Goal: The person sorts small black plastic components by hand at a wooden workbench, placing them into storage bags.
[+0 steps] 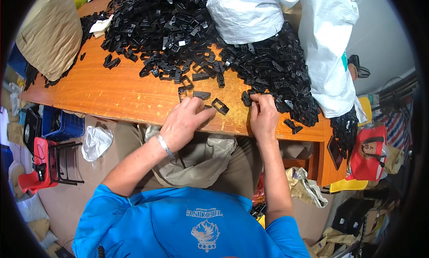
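My left hand [185, 120] is bent over the table's front edge area, its fingers curled down. A small black plastic part [208, 107] shows between its thumb and forefinger, mostly hidden. Just past the fingertips lies a wedge-shaped black plastic part [201, 95]. To the right of this hand, apart from it, is a rectangular black plastic frame [220, 106]. My right hand [264, 116] pinches another black plastic part [246, 98] between thumb and forefinger, at the edge of the right-hand heap.
Big heaps of black parts [165, 30] cover the back and right of the wooden table [111, 95]. White sacks [328, 57] stand over the right heap; a brown paper sheet [49, 34] lies left. Beyond are a blue crate [67, 126], red chair [33, 177] and red bag [368, 153].
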